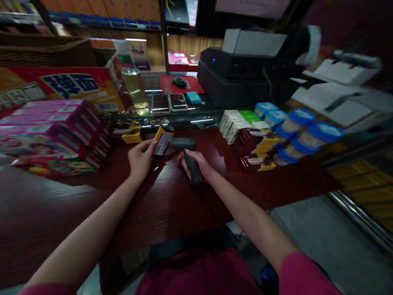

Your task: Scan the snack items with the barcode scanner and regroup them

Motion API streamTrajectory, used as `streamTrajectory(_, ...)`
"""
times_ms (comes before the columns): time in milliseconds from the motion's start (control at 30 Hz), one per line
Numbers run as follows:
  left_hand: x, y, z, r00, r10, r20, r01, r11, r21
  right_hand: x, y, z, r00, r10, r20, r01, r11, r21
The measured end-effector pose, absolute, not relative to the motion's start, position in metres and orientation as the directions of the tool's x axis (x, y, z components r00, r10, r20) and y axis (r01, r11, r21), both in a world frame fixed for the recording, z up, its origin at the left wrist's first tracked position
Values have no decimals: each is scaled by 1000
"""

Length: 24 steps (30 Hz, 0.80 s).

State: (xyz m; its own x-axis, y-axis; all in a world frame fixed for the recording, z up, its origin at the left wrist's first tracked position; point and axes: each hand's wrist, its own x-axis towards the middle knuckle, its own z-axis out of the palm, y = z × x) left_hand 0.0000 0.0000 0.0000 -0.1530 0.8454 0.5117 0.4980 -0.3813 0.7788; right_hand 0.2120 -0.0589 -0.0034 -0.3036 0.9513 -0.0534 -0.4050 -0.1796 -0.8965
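Note:
My left hand (140,157) is closed on a small yellow and brown packet (162,142), held up over the dark red counter (172,205). My right hand (199,164) grips the handle of a dark barcode scanner (187,153). The scanner's head points left at the packet, a few centimetres from it. Both hands are above the middle of the counter.
Pink and red boxes (52,131) are stacked at the left. Chocolate bars (256,147), white and green boxes (238,121) and blue-lidded tubs (302,131) stand at the right. Behind are phones (168,102) on a glass shelf, a black printer (245,73) and a bottle (135,88).

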Motion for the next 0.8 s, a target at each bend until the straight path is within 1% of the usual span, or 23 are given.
streamTrajectory(67, 5, -8, -1, 10, 795, 607, 542, -514, 664, 229, -77, -2, -236, 968, -87, -411, -180, -894)
streamTrajectory(133, 14, -13, -2, 173, 698, 695, 556, -651, 516, 248, -95, -2, -142, 984, -107, -428, -159, -890)
streamTrajectory(233, 41, -21, -5, 407, 464, 787, 520, -826, 218, 283, -128, -2, 36, 993, -115, -466, -85, -881)
streamTrajectory(300, 67, -31, -5, 507, 275, 817, 430, -902, 37, 305, -152, -4, 151, 985, -82, -481, 0, -877)
streamTrajectory(367, 100, -43, -4, 570, 102, 816, 298, -950, -90, 325, -176, -5, 258, 966, -32, -482, 100, -870)
streamTrajectory(433, 136, -55, -2, 589, -8, 808, 187, -971, -146, 341, -197, -7, 365, 931, 16, -480, 203, -854)
streamTrajectory(533, 194, -68, -4, 597, -64, 799, 118, -979, -166, 362, -219, -10, 511, 858, 53, -479, 335, -812)
streamTrajectory(667, 260, -74, -15, 646, -37, 763, 122, -981, -151, 387, -230, -9, 659, 751, 46, -473, 461, -751)
streamTrajectory(800, 294, -73, -26, 715, 22, 699, 161, -978, -134, 400, -229, -8, 696, 718, 32, -499, 515, -697)
